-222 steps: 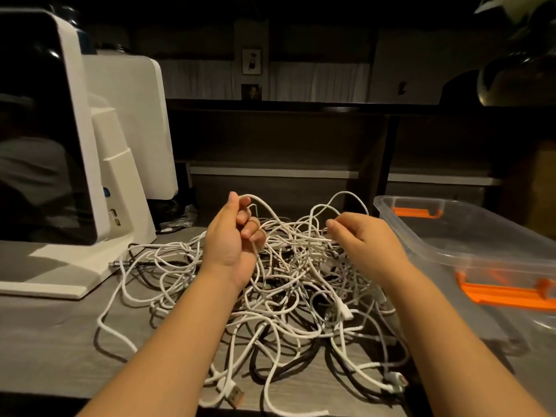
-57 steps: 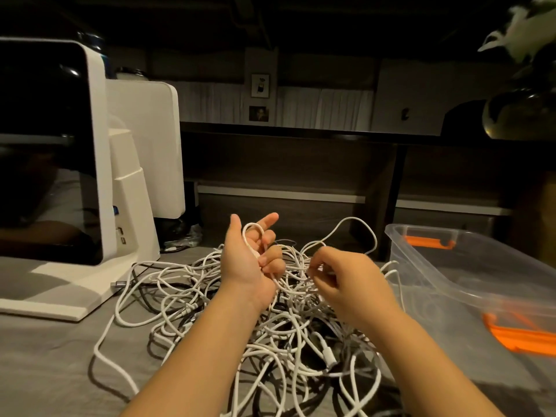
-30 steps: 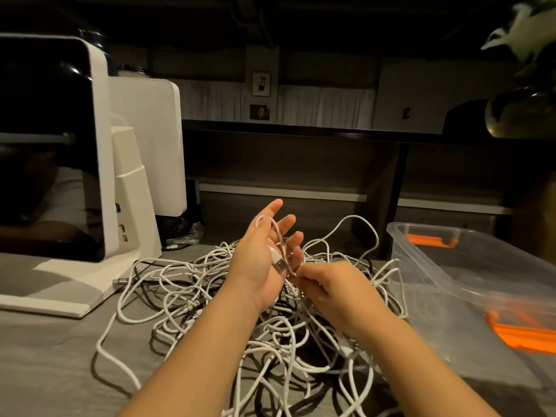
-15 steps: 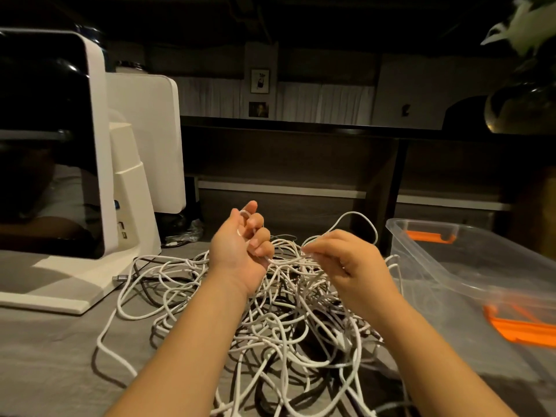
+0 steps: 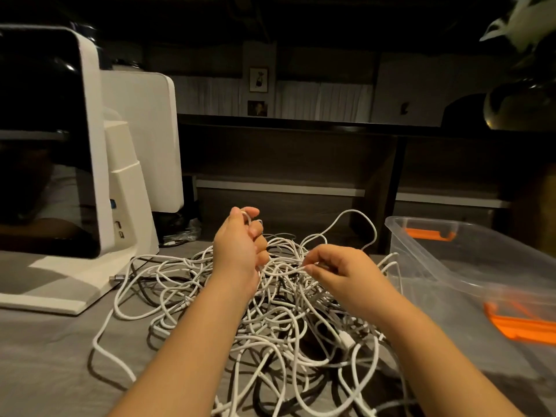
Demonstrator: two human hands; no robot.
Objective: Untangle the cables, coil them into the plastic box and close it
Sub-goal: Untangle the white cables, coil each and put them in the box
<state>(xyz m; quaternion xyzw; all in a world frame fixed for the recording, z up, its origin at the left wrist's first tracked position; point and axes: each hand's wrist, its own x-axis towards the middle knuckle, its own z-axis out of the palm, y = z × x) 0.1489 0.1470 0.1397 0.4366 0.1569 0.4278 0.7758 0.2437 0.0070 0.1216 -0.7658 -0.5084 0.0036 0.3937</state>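
White cables (image 5: 279, 311) lie tangled beneath both hands, left hand (image 5: 240, 248) and right hand (image 5: 340, 272) each pinching a strand.

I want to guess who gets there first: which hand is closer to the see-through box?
Right. The right hand is just beside the plastic box; the left hand is farther off, over the cables.

Dim warm light, murky background, perhaps wide-angle edge bending.

Dim room; dark shelving (image 5: 301, 152), pale curtains (image 5: 325, 99) perhaps behind.
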